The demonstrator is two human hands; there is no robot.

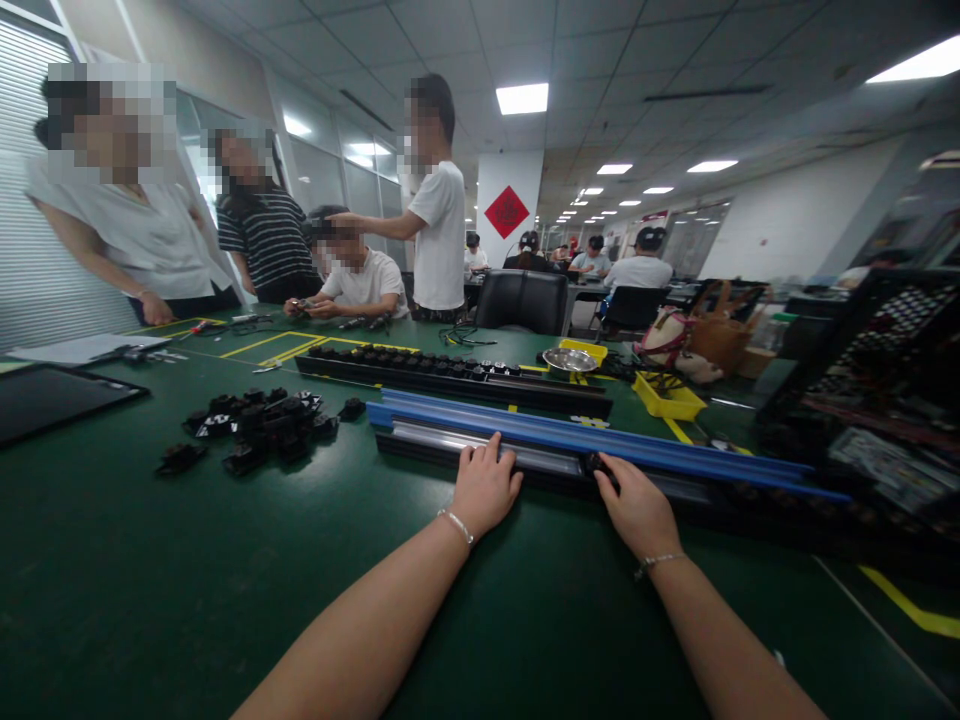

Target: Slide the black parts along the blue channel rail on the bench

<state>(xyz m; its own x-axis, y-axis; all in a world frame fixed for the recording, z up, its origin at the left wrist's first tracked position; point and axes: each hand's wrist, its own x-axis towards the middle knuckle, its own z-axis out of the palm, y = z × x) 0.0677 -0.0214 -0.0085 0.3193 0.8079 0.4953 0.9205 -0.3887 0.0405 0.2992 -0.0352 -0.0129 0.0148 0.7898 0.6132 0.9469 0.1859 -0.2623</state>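
A long black rail with a silvery channel point(442, 436) lies across the green table in front of me, with a blue rail point(570, 432) alongside its far edge. My left hand point(486, 487) rests on the near edge of the black rail, fingers curled over it. My right hand point(636, 505) is closed on a small black part point(598, 465) sitting in the rail's channel. A heap of small black parts point(259, 420) lies on the table to my left.
A second black rail point(450, 377) loaded with several black parts lies farther back. Yellow trays point(670, 397) and a metal bowl point(570, 359) stand behind it. A dark crate point(877, 370) is at right, a black tablet point(52, 395) at left. Several people stand or sit at the table's far left.
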